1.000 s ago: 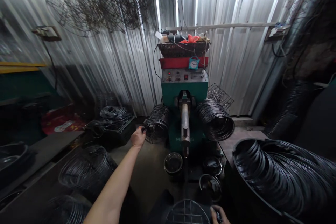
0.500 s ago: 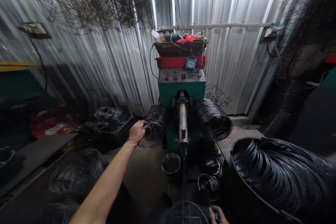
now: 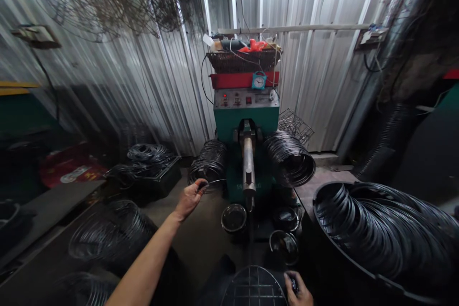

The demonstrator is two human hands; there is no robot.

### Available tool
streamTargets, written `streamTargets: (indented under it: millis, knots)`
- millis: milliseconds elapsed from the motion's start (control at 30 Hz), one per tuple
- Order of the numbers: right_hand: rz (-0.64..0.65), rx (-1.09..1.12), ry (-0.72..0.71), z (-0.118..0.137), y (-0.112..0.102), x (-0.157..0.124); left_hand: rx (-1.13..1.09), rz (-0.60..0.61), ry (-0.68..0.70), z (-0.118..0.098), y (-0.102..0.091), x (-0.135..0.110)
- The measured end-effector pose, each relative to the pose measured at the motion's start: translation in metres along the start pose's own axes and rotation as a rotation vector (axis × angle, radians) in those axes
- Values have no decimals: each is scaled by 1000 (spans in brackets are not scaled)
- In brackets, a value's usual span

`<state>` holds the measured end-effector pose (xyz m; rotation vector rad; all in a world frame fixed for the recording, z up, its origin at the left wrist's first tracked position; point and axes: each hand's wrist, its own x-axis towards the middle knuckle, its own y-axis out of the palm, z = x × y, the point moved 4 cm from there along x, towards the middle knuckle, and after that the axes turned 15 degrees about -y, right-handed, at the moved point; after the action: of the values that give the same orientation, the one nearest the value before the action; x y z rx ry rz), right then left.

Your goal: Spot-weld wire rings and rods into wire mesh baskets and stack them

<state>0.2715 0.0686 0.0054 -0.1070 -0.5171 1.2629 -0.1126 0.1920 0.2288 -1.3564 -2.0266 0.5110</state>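
Note:
My left hand (image 3: 190,197) is stretched forward and pinched on a thin black wire ring (image 3: 212,184), held just in front of the left stack of wire rings (image 3: 210,162) on the green machine (image 3: 246,122). A steel horn (image 3: 247,167) sticks out of the machine's front towards me. A second stack of rings (image 3: 289,158) hangs on its right side. My right hand (image 3: 298,290) sits at the bottom edge, closed on the rim of a wire grid piece (image 3: 253,288).
A large black tub of wire rings (image 3: 373,234) stands at the right. More ring piles (image 3: 118,232) and a black crate of rings (image 3: 150,165) lie at the left. Small round tins (image 3: 234,217) sit below the horn. Corrugated metal walls close in behind.
My left hand has drawn back towards me from the left stack, now with one ring pulled free in its fingers. The view has shifted slightly.

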Motion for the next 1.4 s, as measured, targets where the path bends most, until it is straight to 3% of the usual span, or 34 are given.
streamTargets:
  millis: [100,233,400,467,600,733,867,933,1000,1067,1233,1300,1400]
  knots:
    - [71,18,-13,8,-2,1,-248,30,-108,5,8,-38]
    - [88,54,-24,22,-3,2,-563,132,-370,1,17,-83]
    - [9,177,62,61,-23,6,-739,253,-579,-14,21,-132]
    - [26,216,80,90,-33,6,-761,318,-626,-20,24,-149]
    - [234,312,77,150,-41,-1,-802,430,-694,-32,34,-174]
    - [366,473,241,179,-40,-13,-849,406,-642,-48,36,-184]
    - [304,685,491,184,-39,-16,-834,295,-388,-68,23,-194]
    - [220,740,495,184,-41,-13,-785,243,-215,-76,13,-203]
    - [151,724,451,183,-42,-13,-743,225,-133,-78,6,-213]
    - [127,668,396,180,-42,-15,-775,283,-228,-73,4,-222]
    - [92,360,112,168,-44,-21,-1073,533,-796,-45,15,-234]
    - [130,230,20,161,-43,-21,-1067,579,-882,-35,22,-235]
    - [260,95,-59,150,-39,-23,-850,600,-884,-19,38,-238]
